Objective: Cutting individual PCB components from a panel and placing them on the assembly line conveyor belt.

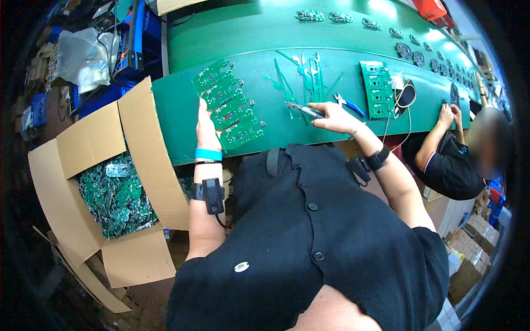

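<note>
Closed on the left edge of a green circuit board panel [234, 110], my left hand [206, 128] holds it tilted over the green table [176, 110]. The panel is made of several boards joined in a column. To its right, my right hand [337, 118] is wrapped round a pair of grey pliers [305, 110], whose tips point left toward the panel without touching it. Thin green board strips [314, 77] lie in a loose heap just beyond the pliers. Blue-handled cutters [350, 105] rest on the table right of my right hand.
An open cardboard box [146, 149] full of circuit boards [118, 196] stands at my left. Another board panel [377, 91] and a cabled phone-like device [406, 95] lie to the right. Small boards [372, 24] line the far belt. A co-worker [450, 160] works at the far right.
</note>
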